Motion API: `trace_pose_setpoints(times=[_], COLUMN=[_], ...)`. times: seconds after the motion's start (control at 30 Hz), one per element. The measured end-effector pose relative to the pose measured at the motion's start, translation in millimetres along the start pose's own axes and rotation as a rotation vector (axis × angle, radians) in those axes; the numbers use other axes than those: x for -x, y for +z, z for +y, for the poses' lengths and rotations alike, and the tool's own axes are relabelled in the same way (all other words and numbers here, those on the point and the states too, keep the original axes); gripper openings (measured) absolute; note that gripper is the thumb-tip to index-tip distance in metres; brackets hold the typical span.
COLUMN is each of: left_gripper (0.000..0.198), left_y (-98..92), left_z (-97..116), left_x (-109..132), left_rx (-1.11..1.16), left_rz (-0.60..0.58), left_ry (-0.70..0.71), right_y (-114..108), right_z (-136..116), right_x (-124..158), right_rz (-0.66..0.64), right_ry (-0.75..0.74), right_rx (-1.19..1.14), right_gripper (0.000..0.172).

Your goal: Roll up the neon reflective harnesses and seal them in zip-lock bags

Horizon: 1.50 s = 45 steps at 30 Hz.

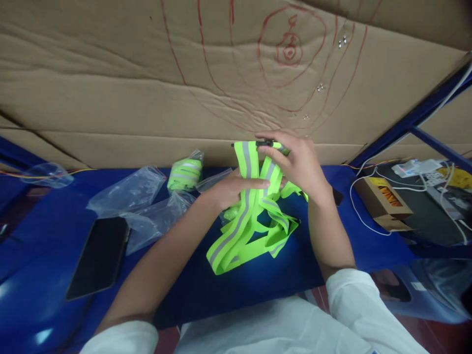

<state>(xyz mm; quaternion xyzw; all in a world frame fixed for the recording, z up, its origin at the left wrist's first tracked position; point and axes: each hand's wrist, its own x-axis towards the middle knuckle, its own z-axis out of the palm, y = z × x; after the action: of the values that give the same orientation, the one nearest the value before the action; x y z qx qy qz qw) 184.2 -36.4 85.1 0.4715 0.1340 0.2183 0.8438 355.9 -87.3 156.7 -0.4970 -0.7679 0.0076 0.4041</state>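
Observation:
A neon yellow-green reflective strap (231,241) with a grey stripe hangs in loops from my hands, its lower folds over the blue table. My right hand (291,157) is closed at the top of it, thumb and fingers pinching the strap by a black buckle (264,143). Lower and to the left, my left hand (239,187) grips the strap, its thumb lying across the band and its other fingers mostly hidden behind. Behind my left forearm stands a rolled yellow-green strap (185,174) in a clear bag.
Clear plastic bags (129,191) and a dark phone (99,258) lie on the blue table (191,290) at left. To the right are an open cardboard box (383,201) and white cables (356,204). A cardboard wall (129,108) with red drawn lines rises behind.

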Motion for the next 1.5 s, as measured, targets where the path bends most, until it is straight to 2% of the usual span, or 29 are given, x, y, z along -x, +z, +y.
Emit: trace_pose_setpoints(times=[0.1,0.17,0.27,0.37,0.47,0.53,0.63,0.7,0.8,0.87,0.97,1.03,1.07,1.13,1.23,1.33,1.4,1.5], left_gripper=[0.046,0.045,0.050,0.047,0.036,0.037,0.035,0.034,0.037,0.039,0.041,0.039,0.037,0.031,0.032,0.031,0.029,0.027], left_y=[4.3,5.1,7.0,9.9,11.4,11.6,10.9,8.8,2.6,-1.9,-4.8,-2.8,-0.8,3.8,8.0,5.5,2.4,1.3], left_z=[-3,-4,-7,-8,-2,7,20,27,32,35,38,39,39,38,38,41,45,51], left_x=[0,0,2,4,9,14,22,26,29,30,31,32,32,32,32,33,34,38], left_rx=[0.027,0.074,0.172,0.077,-0.226,-0.375,-0.489,-0.570,-0.641,-0.654,-0.687,-0.684,-0.659,-0.563,-0.427,-0.539,-0.678,-0.784], left_rz=[-0.035,-0.065,-0.097,-0.062,-0.014,-0.059,-0.116,-0.107,-0.077,-0.041,0.018,0.035,0.033,0.024,0.010,-0.064,-0.119,-0.164], left_ry=[-0.028,-0.019,-0.012,-0.048,-0.037,-0.032,-0.002,0.032,0.027,0.021,0.086,0.135,0.149,0.157,0.114,0.059,0.063,0.086], right_y=[-2,-2,-3,-9,-17,-18,-8,3,12,9,-2,-4,-4,0,4,-2,-8,-8], right_z=[0,1,-1,-4,-5,-3,3,8,11,7,-6,-17,-22,-30,-32,-28,-23,-17], right_x=[1,2,2,3,4,4,2,0,-2,-1,3,6,7,9,10,10,11,10], right_rz=[0.039,0.064,0.155,0.228,0.168,0.080,-0.082,-0.159,-0.113,-0.112,-0.279,-0.327,-0.321,-0.255,-0.070,0.090,0.075,-0.073], right_ry=[-0.020,-0.005,0.085,0.181,0.272,0.353,0.427,0.403,0.268,0.165,0.031,-0.022,-0.027,0.009,0.094,0.164,0.237,0.333], right_rx=[0.017,-0.004,-0.059,-0.111,-0.236,-0.408,-0.677,-0.725,-0.563,-0.433,-0.294,-0.220,-0.196,-0.183,-0.174,-0.203,-0.309,-0.513], right_gripper=[0.021,0.024,0.035,0.041,0.044,0.045,0.045,0.042,0.037,0.038,0.045,0.056,0.059,0.051,0.042,0.043,0.047,0.054])
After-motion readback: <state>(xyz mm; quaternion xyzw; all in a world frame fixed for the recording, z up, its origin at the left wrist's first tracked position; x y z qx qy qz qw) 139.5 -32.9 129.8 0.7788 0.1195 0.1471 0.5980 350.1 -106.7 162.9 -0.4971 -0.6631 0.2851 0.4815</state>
